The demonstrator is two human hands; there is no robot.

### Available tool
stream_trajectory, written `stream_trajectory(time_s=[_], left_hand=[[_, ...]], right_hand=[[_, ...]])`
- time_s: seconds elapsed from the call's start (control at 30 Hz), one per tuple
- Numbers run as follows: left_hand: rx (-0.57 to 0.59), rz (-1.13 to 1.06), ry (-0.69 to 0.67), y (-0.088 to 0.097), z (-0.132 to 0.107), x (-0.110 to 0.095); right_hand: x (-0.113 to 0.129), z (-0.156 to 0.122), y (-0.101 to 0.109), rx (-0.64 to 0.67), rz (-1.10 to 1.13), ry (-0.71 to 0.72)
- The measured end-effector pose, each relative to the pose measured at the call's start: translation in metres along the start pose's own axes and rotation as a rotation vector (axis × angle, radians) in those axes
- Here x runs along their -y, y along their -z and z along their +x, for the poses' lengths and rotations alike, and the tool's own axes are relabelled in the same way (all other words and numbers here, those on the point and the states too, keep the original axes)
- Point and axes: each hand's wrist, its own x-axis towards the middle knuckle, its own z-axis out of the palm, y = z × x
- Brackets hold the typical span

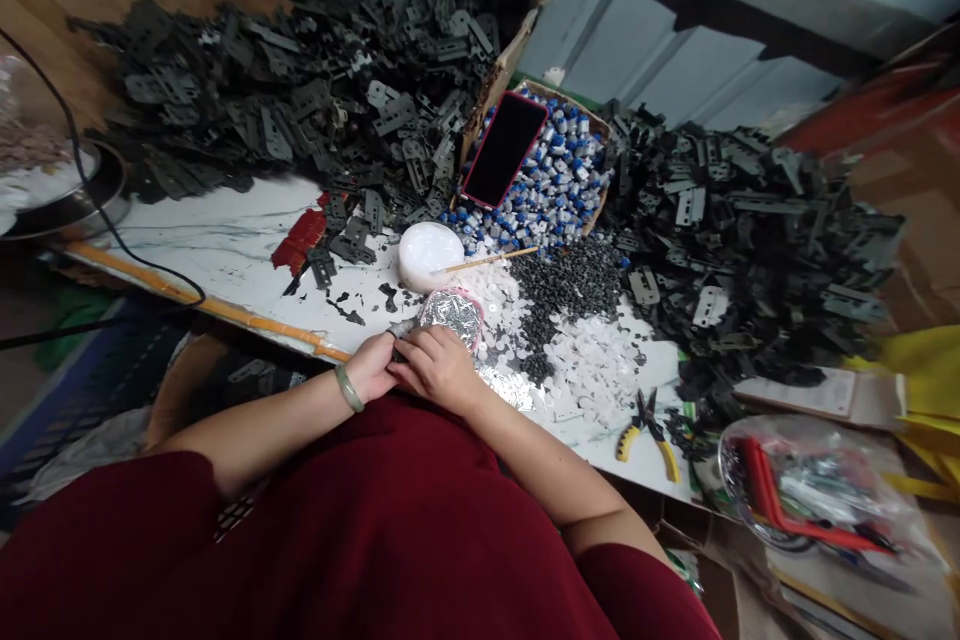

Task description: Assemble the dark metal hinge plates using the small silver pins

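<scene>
My left hand (367,367), with a pale green bangle on the wrist, and my right hand (439,367) meet at the table's front edge. Their fingers close around a small dark metal part (403,329), mostly hidden by them. Just beyond my right fingers sits a foil-covered round dish (451,315) with a pink rim. A white round lump (430,255) with a thin wooden stick (487,260) beside it lies farther back. Spilled white discs (592,370) and grey granules (562,290) spread to the right of my hands.
Large heaps of dark metal brackets (277,100) cover the white marbled table (217,240) at the back and right. A phone (504,150) lies on blue-and-white parts in a cardboard box (592,120). Yellow-handled pliers (646,435) lie at right; a plastic bag (795,490) sits beyond.
</scene>
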Motion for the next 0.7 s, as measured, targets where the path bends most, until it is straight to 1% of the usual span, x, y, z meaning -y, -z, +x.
stream_trajectory(time_s=[0.1,0.13,0.2,0.23,0.27,0.33,0.37,0.47,0.5,0.53,0.6,0.67,0.7], left_hand=[[-0.039,-0.011,0.012,-0.001,-0.005,-0.011],[-0.035,0.002,0.021,0.0,-0.009,-0.015],[-0.013,0.086,0.024,0.004,-0.018,-0.019],[-0.005,0.158,0.003,0.009,-0.024,-0.021],[-0.004,0.248,-0.038,0.015,-0.03,-0.022],[-0.005,0.458,-0.173,0.028,-0.041,-0.023],[0.024,0.583,-0.24,0.034,-0.045,-0.023],[0.247,1.017,-0.349,0.044,-0.051,-0.026],[0.287,1.161,-0.384,0.044,-0.05,-0.026],[0.286,1.29,-0.429,0.043,-0.049,-0.026],[0.214,1.477,-0.523,0.04,-0.044,-0.026],[0.175,1.567,-0.577,0.037,-0.038,-0.025],[0.183,1.587,-0.592,0.037,-0.035,-0.025]], right_hand=[[0.0,0.007,-0.001,-0.009,0.07,-0.03],[0.0,0.009,-0.001,-0.01,0.086,-0.046],[0.001,0.01,0.0,-0.013,0.105,-0.087],[0.002,0.009,-0.001,-0.01,0.119,-0.113],[0.003,0.008,-0.002,-0.007,0.147,-0.143],[0.005,0.005,-0.007,-0.003,0.237,-0.215],[0.005,0.004,-0.009,-0.005,0.29,-0.258],[0.008,0.002,-0.017,-0.008,0.439,-0.399],[0.009,0.002,-0.019,-0.005,0.484,-0.451],[0.01,0.002,-0.02,-0.002,0.531,-0.507],[0.011,0.002,-0.018,0.011,0.651,-0.612],[0.011,0.001,-0.016,0.034,0.812,-0.698],[0.01,0.001,-0.014,0.045,0.9,-0.739]])
